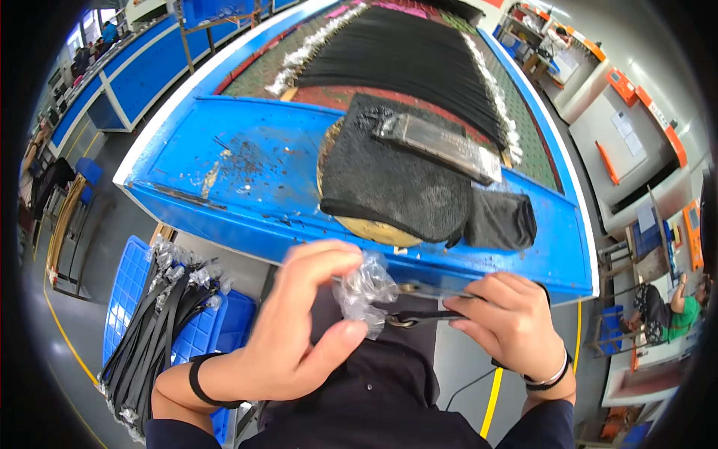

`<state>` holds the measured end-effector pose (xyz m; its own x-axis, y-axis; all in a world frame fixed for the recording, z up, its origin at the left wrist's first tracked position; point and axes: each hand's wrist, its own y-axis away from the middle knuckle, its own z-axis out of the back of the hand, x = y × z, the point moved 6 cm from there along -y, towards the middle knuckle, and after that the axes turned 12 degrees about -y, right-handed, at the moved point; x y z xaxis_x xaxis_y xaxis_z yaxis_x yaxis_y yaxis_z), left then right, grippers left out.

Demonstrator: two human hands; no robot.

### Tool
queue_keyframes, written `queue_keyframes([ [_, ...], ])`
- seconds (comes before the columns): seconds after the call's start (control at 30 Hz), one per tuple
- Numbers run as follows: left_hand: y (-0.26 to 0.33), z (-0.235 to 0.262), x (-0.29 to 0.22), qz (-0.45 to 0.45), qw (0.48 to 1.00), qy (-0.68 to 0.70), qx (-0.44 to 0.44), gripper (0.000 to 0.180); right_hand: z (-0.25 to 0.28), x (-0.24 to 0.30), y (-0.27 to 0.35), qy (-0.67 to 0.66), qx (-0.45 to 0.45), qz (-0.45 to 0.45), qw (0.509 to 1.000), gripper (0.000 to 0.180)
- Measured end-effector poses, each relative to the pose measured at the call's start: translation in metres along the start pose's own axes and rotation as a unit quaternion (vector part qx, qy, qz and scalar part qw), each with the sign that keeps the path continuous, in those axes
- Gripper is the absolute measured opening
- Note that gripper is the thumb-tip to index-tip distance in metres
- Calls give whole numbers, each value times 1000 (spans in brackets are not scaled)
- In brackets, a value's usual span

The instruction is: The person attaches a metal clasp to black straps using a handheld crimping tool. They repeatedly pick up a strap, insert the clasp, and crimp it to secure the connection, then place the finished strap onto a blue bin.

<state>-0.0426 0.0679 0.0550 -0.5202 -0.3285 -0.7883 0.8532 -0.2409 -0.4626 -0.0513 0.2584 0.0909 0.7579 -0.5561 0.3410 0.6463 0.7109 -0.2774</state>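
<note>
- Left hand: its grip curves around a crumpled clear plastic wrap, just above the person's lap; I cannot tell whether it presses.
- Right hand: its grip pinches a black strap at the wrap's four o'clock, a metal clasp at the inner end.
- A sharp pull could tear the wrap, should it catch on the clasp.
- Dark specks on the blue surface, toward eleven o'clock, could soil the strap if it touched them.
</note>
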Motion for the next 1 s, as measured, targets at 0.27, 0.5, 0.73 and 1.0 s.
queue_keyframes([
  [0.27, -1, 0, -7, -145, 900, -387, 138, 32, -20, 2, -16, -79, -7, -1, 997, 24],
  [0.5, -8, 9, -3, -144, 884, -383, 225, 26, -28, 12, -26, -76, 5, 38, 996, 27],
  [0.73, -4, 8, 6, -174, 932, -307, 84, 23, -32, 7, -30, -70, 12, 19, 997, 25],
  [1.0, -1, 8, 6, -236, 918, -311, 70, 19, -21, -8, -21, -154, 23, 11, 988, 35],
])
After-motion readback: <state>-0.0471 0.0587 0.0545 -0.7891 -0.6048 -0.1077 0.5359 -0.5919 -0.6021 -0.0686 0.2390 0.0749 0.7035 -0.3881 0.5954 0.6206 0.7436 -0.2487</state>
